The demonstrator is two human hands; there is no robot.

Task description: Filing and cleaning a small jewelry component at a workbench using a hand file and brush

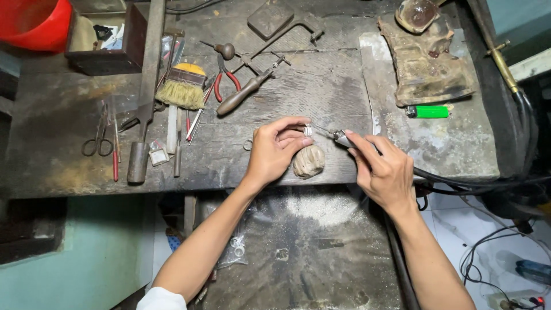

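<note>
Mid-frame, your left hand (275,150) pinches a ring (308,130) braced over the peg (309,161) for steadiness; your right hand (383,170) grips the handpiece (340,138), tip touching it.

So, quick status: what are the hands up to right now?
Left hand pinching small silver ring over bench peg. Right hand holding rotary handpiece, tip at ring. Nothing between them.

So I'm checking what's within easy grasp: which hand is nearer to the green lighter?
Right. The right hand sits just below-left of the green lighter, holding a rotary tool handpiece. The left hand is farther left, pinching a small ring.
</note>
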